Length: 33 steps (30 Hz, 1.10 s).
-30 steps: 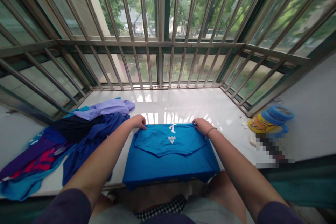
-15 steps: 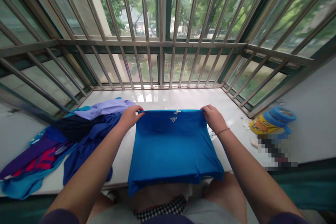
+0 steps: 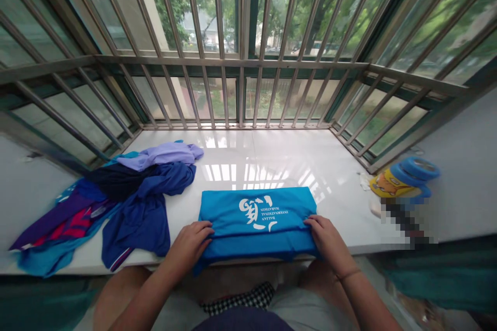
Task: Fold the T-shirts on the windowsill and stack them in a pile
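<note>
A bright blue T-shirt lies folded over on the white ledge, its near edge hanging slightly past the front. White lettering and a white brush-like mark show upside down on its upper layer. At the left end of the folded-over edge, my left hand grips the cloth, fingers bent over it. My right hand pinches the same edge at the right end. Both thumbs are mostly hidden.
A heap of clothes in navy, lilac, purple and pink lies on the left of the white ledge. A blue and yellow bottle stands at the right, near a blurred-out item. Metal bars enclose the ledge.
Both hands have come down toward me, bringing the T-shirt's far edge over its near part. The dark inside and collar logo are now covered, and the white print faces up.
</note>
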### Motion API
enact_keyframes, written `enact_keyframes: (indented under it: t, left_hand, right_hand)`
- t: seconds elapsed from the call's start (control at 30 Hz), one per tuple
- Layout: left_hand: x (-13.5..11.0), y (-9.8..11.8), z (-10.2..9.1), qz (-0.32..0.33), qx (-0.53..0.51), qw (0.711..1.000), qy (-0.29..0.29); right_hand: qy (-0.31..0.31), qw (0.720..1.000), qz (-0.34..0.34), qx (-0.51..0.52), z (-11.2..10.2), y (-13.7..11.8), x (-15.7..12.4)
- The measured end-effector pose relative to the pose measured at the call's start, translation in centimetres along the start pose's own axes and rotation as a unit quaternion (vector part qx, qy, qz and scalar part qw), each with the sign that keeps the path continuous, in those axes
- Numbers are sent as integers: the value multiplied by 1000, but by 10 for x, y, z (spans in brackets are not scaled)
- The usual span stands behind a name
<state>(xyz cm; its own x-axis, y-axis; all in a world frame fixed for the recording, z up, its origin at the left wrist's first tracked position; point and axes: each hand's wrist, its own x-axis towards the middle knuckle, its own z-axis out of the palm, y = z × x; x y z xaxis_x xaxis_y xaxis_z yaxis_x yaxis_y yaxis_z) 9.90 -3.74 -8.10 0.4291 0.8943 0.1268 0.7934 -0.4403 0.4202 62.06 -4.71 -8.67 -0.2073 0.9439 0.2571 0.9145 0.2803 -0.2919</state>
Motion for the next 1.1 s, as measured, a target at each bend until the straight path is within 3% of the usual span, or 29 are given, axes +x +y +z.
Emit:
enact_keyframes:
  t: [0.17, 0.33, 0.5, 0.6, 0.9, 1.0, 1.1]
  left_hand:
    - [17, -6, -11, -31, 29, 999, 5]
    - [21, -4, -17, -81, 51, 995, 8]
    - [16, -3, -8, -93, 59, 994, 14]
    - [23, -1, -5, -94, 47, 994, 30]
    - [77, 6, -17, -124, 119, 985, 22]
    - [77, 2, -6, -135, 133, 981, 49]
    - [59, -4, 15, -115, 134, 980, 97]
  right_hand:
    - [3, 1000, 5, -2, 0, -9, -1]
    - [18, 986, 147, -71, 1, -22, -18]
    - [8, 978, 187, -92, 7, -29, -30]
    - [-9, 968, 219, -123, 8, -31, -17]
    - [-52, 951, 260, -161, -11, -24, 61]
    - [-56, 945, 269, -178, -10, -25, 59]
    - [-44, 945, 265, -188, -5, -25, 39]
